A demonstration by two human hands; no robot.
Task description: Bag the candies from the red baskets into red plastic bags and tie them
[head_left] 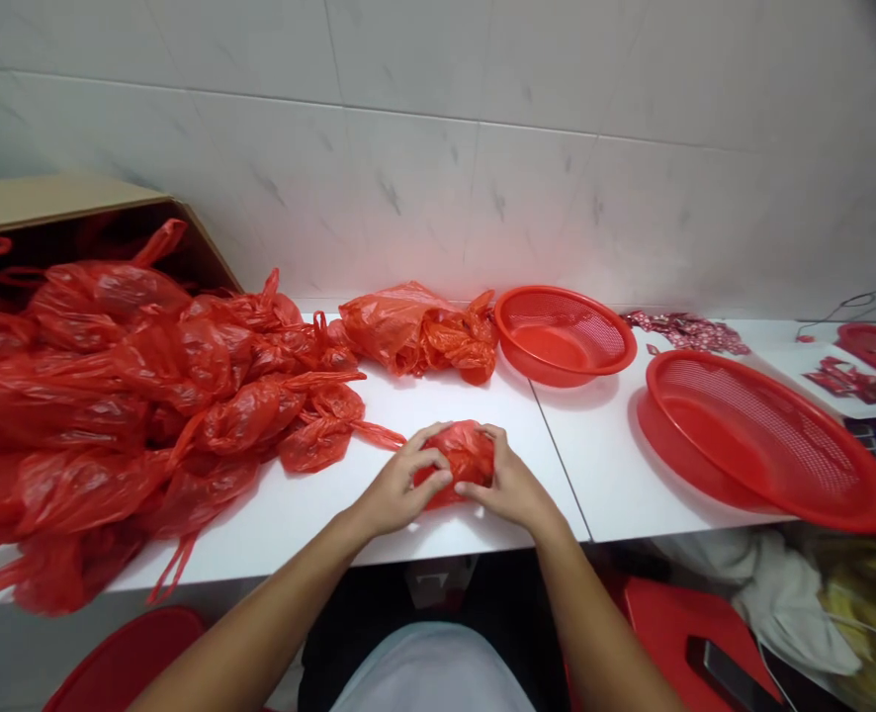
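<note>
Between my two hands, on the white table (482, 539) near its front edge, is a small red plastic bag (464, 450) with its film bunched up. My left hand (408, 480) curves round the bag's left side, thumb pressed to its front. From the right, my right hand (508, 480) grips the same bag, fingers over its top and thumb at the front. What is inside the bag cannot be seen. Just left of my left hand lies a knotted red bag (319, 435), its loose handle reaching toward my fingers.
A large heap of tied red bags (112, 396) spills from a cardboard box (59, 203) at left. More red bags (415, 326) lie by the wall. Two red baskets, one round (564, 336) and one larger (756, 445), stand right. A phone (735, 677) rests on a red stool (682, 633).
</note>
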